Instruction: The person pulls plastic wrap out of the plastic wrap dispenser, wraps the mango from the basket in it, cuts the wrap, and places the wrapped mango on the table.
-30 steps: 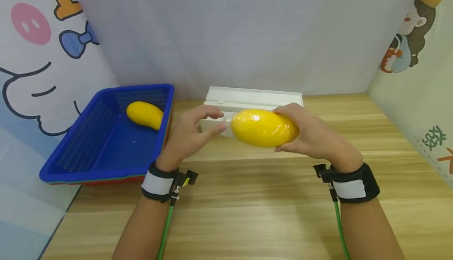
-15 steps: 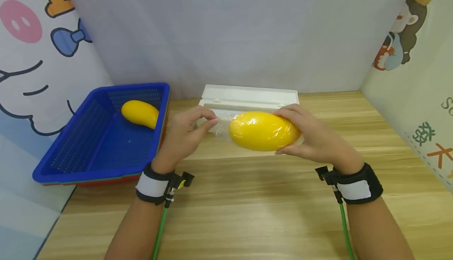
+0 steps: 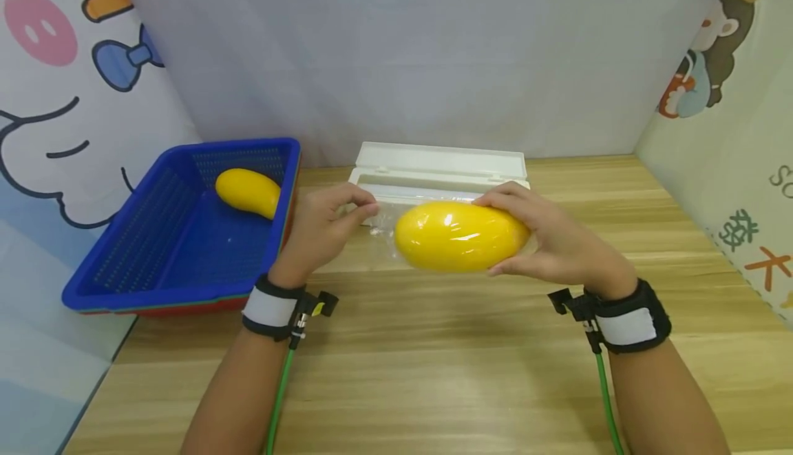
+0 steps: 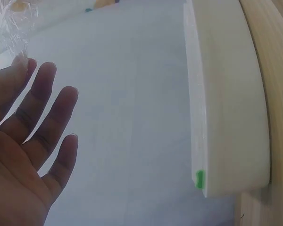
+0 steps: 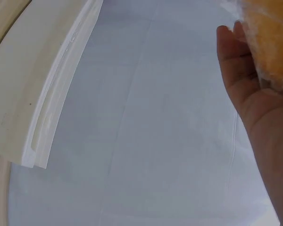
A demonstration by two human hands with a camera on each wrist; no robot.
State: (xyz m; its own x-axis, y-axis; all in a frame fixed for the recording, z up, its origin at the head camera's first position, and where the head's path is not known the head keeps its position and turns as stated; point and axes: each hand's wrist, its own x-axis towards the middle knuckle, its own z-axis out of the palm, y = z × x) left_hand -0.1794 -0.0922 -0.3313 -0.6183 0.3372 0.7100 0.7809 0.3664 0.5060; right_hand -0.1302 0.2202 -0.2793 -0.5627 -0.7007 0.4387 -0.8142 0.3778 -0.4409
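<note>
My right hand (image 3: 545, 241) grips the right end of a yellow mango (image 3: 461, 237), held up over the table and wrapped in shiny clear plastic film. The mango's film-covered end (image 5: 273, 44) also shows at the top right of the right wrist view. Off the mango's left end sticks a loose tail of cling film (image 3: 385, 224). My left hand (image 3: 325, 228) pinches that tail between thumb and forefinger. In the left wrist view its other fingers (image 4: 61, 108) spread apart, with the film (image 4: 19, 28) rising from the pinch.
Behind the hands lies a long white cling film box (image 3: 442, 159), its lid raised. A blue basket (image 3: 180, 235) at the left holds another yellow mango (image 3: 248, 192); a red one is nested beneath. The wooden table (image 3: 434, 372) runs back to a pale cloth wall.
My left thumb and forefinger have closed on the film tail and pulled it slightly leftward, away from the mango. The mango has come down a little in the head view, still in my right hand.
</note>
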